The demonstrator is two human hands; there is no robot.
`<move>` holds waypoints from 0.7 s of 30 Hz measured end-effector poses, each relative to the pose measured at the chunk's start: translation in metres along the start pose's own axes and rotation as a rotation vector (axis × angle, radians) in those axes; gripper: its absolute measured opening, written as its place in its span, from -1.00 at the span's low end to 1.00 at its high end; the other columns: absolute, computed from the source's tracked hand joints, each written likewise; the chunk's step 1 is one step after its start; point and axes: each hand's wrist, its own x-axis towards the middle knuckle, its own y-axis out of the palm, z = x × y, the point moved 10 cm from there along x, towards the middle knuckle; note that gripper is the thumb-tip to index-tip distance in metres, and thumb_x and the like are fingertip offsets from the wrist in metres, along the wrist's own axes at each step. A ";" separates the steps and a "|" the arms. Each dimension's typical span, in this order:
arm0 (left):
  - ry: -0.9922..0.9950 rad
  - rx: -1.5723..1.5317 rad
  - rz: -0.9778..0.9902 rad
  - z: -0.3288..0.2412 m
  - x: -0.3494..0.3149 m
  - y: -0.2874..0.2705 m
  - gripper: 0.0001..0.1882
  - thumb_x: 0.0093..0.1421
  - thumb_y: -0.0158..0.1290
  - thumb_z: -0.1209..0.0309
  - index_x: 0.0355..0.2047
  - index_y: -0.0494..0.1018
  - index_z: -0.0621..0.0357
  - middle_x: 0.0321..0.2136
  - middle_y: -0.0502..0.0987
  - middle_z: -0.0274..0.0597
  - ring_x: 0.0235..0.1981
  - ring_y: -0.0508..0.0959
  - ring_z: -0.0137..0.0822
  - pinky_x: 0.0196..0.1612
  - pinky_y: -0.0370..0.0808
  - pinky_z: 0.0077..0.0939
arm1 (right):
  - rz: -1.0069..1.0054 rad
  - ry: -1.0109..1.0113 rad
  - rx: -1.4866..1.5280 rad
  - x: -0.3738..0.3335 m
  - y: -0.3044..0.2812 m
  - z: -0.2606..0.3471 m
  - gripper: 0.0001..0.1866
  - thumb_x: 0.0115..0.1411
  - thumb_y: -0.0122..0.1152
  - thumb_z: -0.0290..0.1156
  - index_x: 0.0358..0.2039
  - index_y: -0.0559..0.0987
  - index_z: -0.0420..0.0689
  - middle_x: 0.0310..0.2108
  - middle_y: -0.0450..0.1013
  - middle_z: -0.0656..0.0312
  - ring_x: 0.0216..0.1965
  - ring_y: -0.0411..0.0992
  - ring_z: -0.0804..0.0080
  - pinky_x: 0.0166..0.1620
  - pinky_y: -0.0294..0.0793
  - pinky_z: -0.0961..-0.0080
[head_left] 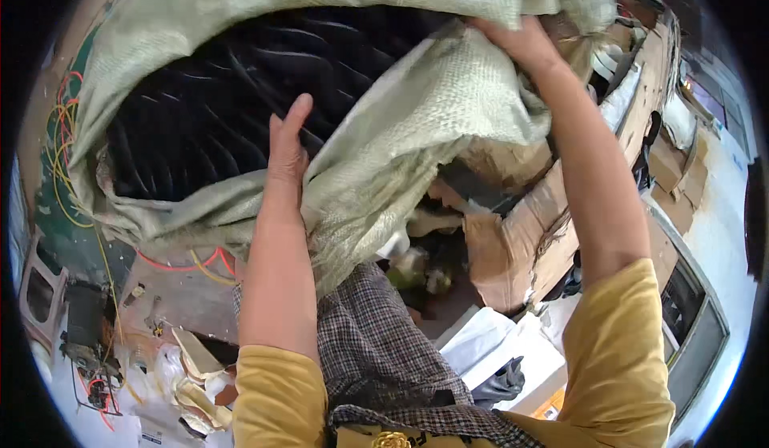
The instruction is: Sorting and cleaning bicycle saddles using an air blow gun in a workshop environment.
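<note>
A large pale green woven sack (424, 104) lies across the upper middle, its mouth spread wide. Inside is a mass of glossy black material (208, 104) with thin pale streaks; its kind is unclear. My right hand (521, 44) grips the sack's rim at the right end of the mouth, with its fingertips partly hidden in the folds. At the near rim, my left hand (290, 140) is in front of the black material, thumb stretched up and apart from the one other finger that shows. The rest of its fingers are hidden.
Torn brown cardboard (513, 248) and white sheets (505, 344) lie to the right below the sack. Orange and yellow cords (60, 152) loop at the left edge. Scraps and pale offcuts (196, 376) litter the lower left. A checked apron (376, 336) covers my front.
</note>
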 end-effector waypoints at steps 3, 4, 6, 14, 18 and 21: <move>-0.046 0.116 -0.030 0.017 0.015 0.017 -0.35 -0.12 0.22 0.32 -0.02 0.26 0.27 -0.12 0.40 -0.14 -0.12 0.40 -0.23 -0.03 0.32 -0.35 | -0.167 0.010 0.224 0.014 0.005 -0.057 -0.51 0.00 0.17 -0.21 -0.07 0.41 -0.18 0.01 0.33 0.08 0.01 0.29 0.17 0.05 0.25 0.39; -0.037 0.114 -0.027 0.014 0.018 0.016 -0.35 -0.12 0.22 0.32 -0.02 0.26 0.27 -0.12 0.40 -0.14 -0.12 0.40 -0.23 -0.03 0.32 -0.35 | -0.131 0.019 0.171 0.023 0.005 -0.054 -0.53 -0.01 0.17 -0.27 -0.08 0.42 -0.20 0.00 0.33 0.04 0.00 0.30 0.14 0.05 0.25 0.39; -0.120 0.045 0.002 0.019 0.020 0.021 -0.31 -0.13 0.22 0.33 0.02 0.23 0.25 -0.09 0.38 -0.15 -0.07 0.37 -0.22 0.02 0.28 -0.34 | 0.031 0.096 -0.081 0.040 0.019 -0.049 -0.55 0.03 0.14 -0.27 -0.05 0.40 -0.16 0.03 0.30 0.04 0.05 0.25 0.16 0.09 0.19 0.40; 0.060 0.248 0.098 0.000 0.004 -0.008 -0.33 -0.12 0.21 0.33 0.02 0.26 0.27 -0.07 0.38 -0.18 -0.07 0.36 -0.30 0.04 0.24 -0.45 | 0.027 0.122 -0.431 -0.024 0.059 -0.026 -0.49 0.06 -0.02 -0.32 0.07 0.29 -0.11 0.09 0.18 -0.05 0.11 0.16 0.07 0.12 0.19 0.34; 0.011 0.247 0.123 0.000 0.005 0.006 -0.34 -0.13 0.20 0.33 0.00 0.27 0.26 -0.10 0.40 -0.18 -0.08 0.37 -0.30 0.03 0.26 -0.43 | -0.181 0.230 -0.016 -0.013 0.053 -0.063 -0.57 0.06 0.03 -0.27 -0.03 0.40 -0.10 -0.01 0.31 0.00 0.02 0.26 0.06 0.04 0.25 0.31; -0.023 0.084 0.177 -0.002 0.011 0.006 -0.32 -0.16 0.19 0.34 0.01 0.25 0.25 -0.13 0.41 -0.19 -0.11 0.38 -0.27 0.02 0.27 -0.42 | -0.323 0.213 0.050 -0.028 0.068 -0.071 -0.65 0.00 0.09 -0.29 -0.18 0.47 -0.15 -0.12 0.39 0.02 -0.03 0.29 0.07 0.00 0.28 0.30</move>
